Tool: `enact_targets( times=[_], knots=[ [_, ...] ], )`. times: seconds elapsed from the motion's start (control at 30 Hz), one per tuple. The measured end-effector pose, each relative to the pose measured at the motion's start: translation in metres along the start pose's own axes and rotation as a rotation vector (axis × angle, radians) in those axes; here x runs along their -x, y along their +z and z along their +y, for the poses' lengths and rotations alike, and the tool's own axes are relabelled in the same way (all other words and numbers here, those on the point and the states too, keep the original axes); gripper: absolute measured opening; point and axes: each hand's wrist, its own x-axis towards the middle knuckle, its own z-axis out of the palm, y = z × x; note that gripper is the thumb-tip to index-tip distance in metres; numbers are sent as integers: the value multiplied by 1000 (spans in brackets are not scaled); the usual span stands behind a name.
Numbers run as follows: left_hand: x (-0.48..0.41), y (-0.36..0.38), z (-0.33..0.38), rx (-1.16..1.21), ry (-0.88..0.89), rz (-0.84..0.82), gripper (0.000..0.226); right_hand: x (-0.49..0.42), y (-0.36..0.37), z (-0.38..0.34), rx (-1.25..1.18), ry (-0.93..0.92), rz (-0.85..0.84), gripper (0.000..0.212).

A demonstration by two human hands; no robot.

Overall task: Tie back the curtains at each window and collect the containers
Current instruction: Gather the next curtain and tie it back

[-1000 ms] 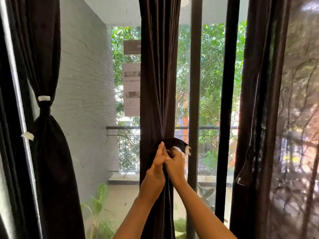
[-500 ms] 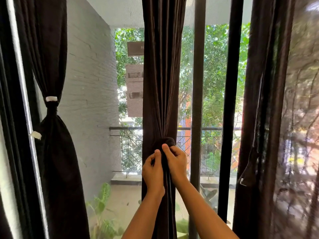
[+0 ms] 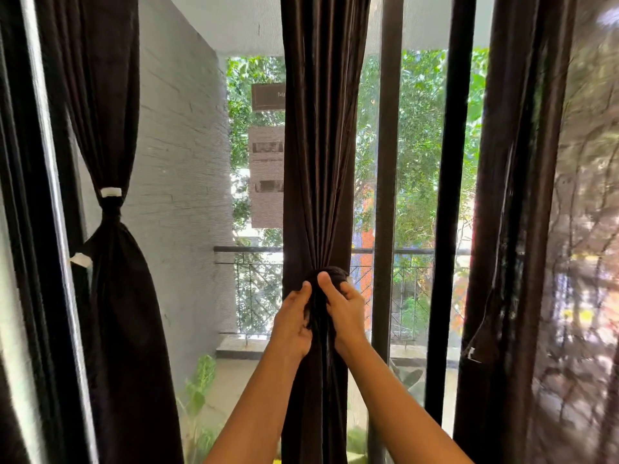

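Note:
A dark brown middle curtain (image 3: 321, 145) hangs in front of the window, gathered at waist height by a dark tie-back band (image 3: 335, 274). My left hand (image 3: 293, 326) grips the bunched cloth just below the band from the left. My right hand (image 3: 345, 313) holds the band and cloth from the right, thumb pressed on top. A white end of the band peeks out behind my right fingers. The left curtain (image 3: 114, 296) is tied with a band that has a white tab (image 3: 111, 192). No containers are in view.
A loose dark curtain (image 3: 522, 195) hangs at the right, a tie-back strap (image 3: 470, 349) dangling at its edge. Dark window frame posts (image 3: 385, 195) stand behind the middle curtain. Beyond the glass are a balcony railing (image 3: 254, 251), a grey wall and plants.
The band's free end, sticking out to the right a second ago, is now wrapped down against the curtain. Both hands have closed in on the gathered cloth.

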Motion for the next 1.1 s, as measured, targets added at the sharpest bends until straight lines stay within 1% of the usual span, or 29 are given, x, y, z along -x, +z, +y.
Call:
enact_targets(
  times=[0.03,0.07,0.13,0.2,0.27,0.37,0.4,0.47,0.53,0.63,0.77,0.83,0.87,0.93,1.0,1.07,1.1],
  knots=[
    [-1,-1,0,0,1,-6,14,0,0,0,8,-8,26,39],
    [-2,-1,0,0,1,-8,22,-1,0,1,25,-7,46,44],
    [-4,-2,-1,5,3,-14,35,-3,0,3,37,-7,56,48],
    [-5,-1,-1,26,-8,-23,32,-4,0,4,37,-26,54,47],
    [-4,0,-1,51,-24,-41,27,-4,0,4,39,-54,60,41],
    [-4,3,-1,88,-24,-68,34,-3,0,3,16,-69,36,33],
    [-4,3,-1,101,-23,-70,34,-2,0,0,2,-65,24,34],
    [-4,2,-1,95,5,-55,37,-3,-1,-1,0,-63,2,42],
    [-4,3,-1,33,76,-36,36,-3,-1,-2,24,-68,-3,49],
    [0,7,-2,-68,230,-2,23,-6,-2,-3,16,-44,14,48],
    [-6,1,-3,-340,506,65,27,-8,-1,-2,-23,-23,41,48],
    [-9,-3,-1,-460,606,104,27,-10,-1,1,-31,-15,61,49],
    [-9,-5,0,-502,647,107,28,-9,-1,1,-38,-5,66,45],
    [-9,-5,2,-525,683,88,22,-10,-1,3,-60,20,66,36],
    [-9,-5,3,-480,671,48,10,-11,-1,8,-75,30,69,35],
    [-11,-5,1,-459,664,44,15,-12,-1,14,-96,42,85,32],
    [-12,-5,0,-450,654,55,14,-13,-1,16,-102,37,103,33]
  ],
)
